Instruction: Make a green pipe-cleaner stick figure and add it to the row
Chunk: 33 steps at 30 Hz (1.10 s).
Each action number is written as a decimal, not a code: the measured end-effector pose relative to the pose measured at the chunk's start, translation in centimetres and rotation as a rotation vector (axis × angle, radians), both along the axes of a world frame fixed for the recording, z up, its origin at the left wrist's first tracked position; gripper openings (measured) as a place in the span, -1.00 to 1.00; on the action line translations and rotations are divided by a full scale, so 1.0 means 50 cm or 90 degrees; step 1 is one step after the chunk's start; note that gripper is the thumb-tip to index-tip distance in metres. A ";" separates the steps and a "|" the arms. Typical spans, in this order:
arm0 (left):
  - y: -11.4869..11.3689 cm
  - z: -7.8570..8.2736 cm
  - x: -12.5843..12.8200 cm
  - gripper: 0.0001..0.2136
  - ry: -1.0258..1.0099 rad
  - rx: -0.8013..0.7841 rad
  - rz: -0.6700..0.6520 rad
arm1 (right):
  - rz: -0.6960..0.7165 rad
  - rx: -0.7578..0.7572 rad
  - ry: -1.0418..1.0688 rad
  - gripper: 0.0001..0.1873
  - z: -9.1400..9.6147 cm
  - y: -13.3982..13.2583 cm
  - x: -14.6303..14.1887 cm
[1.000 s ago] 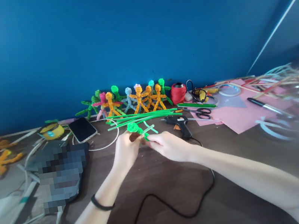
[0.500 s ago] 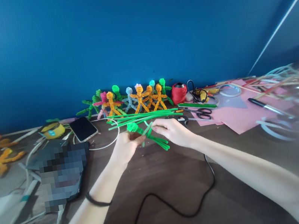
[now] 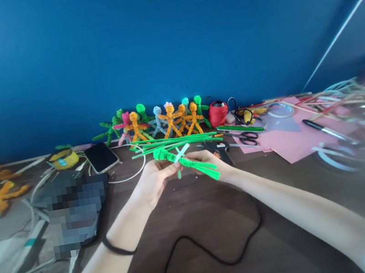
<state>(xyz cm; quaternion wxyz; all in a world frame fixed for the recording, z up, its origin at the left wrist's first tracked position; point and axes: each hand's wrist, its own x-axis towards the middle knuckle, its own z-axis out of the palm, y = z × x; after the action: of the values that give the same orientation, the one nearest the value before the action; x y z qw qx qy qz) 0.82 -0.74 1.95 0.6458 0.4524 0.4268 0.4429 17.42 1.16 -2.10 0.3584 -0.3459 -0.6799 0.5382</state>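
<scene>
Between my two hands is a green pipe cleaner figure [image 3: 190,163], its wrapped head to the left and loose stems fanning out to the lower right. My left hand [image 3: 160,171] is closed on it near the head, thumb on top. Across its middle lies a paler green pipe cleaner [image 3: 181,153]. My right hand [image 3: 209,160] is closed on the figure from behind, its fingertips partly hidden by the stems. Just beyond my hands several straight green pipe cleaners [image 3: 170,144] lie in a loose bundle.
Finished pipe cleaner figures [image 3: 171,120] stand along the blue wall. Behind my right hand lies a black glue gun [image 3: 221,149], its cord running forward. Scissors [image 3: 248,138], pink paper [image 3: 294,142] and a marker [image 3: 323,129] are at right; phones [image 3: 102,157] and cables at left.
The figure has turned so its loose stems point further right. My right hand has moved from pinching the paler stem above to gripping behind the figure. More of the glue gun shows.
</scene>
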 end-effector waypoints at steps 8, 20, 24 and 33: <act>-0.003 -0.007 0.004 -0.88 0.001 0.041 0.039 | -0.115 0.085 -0.122 -0.74 -0.008 -0.039 -0.042; 0.003 -0.024 0.002 -0.86 0.130 0.094 0.098 | -0.097 0.215 -0.357 -0.81 0.015 -0.063 -0.051; 0.002 -0.013 -0.003 -0.78 0.037 0.066 0.044 | -0.107 0.206 -0.367 -0.77 0.020 -0.055 -0.042; 0.013 0.009 -0.030 -0.85 -0.026 -0.010 -0.039 | -0.145 0.221 -0.402 -0.72 0.022 -0.044 -0.027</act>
<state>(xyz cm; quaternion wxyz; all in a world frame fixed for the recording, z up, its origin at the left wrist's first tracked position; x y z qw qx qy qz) -0.66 -0.10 2.38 0.6709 0.4511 0.4032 0.4288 16.08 -1.02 -1.02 0.2420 -0.5025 -0.7950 0.2385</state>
